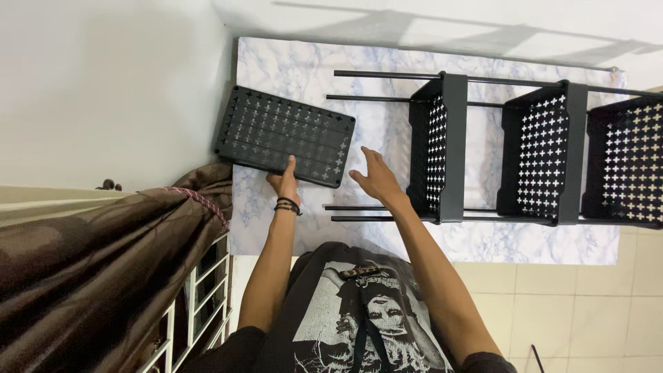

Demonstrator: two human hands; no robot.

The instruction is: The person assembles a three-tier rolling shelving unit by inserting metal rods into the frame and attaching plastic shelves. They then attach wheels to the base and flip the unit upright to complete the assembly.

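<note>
**Four trays, four rods, one tray loose**

Four black perforated trays in all. Three already threaded on the rods: first tray (438, 148) nearest the hands, second tray (542, 155) further along, third tray (625, 162) at the right edge of the marbled mat (276, 228). Four thin black rods (387, 73), counted in two pairs, one pair along the far edge of the mat and one along the near edge, with their free ends pointing left toward the hands. Laid on its side rather than upright, probably to keep those bare rod ends low, steady and within reach.

One loose tray (284, 137) lying flat near the far left corner of the mat, slightly skewed to its edges, apart from the rods and the other three. Left hand (284, 183) at its near rim, grip closed on that rim with the thumb on top and the other fingers hidden beneath; seemingly a hold at one edge for lifting or sliding, not a full carry. Two dark bands (288, 206) on that wrist.

Right hand (375, 178) wide open and holding nothing, fingers spread, hovering over bare mat between the loose tray and the first tray, just beside the near pair of rods.

One brown curtain (103, 262) bunched off the left edge of the mat, tied with a cord.
</note>
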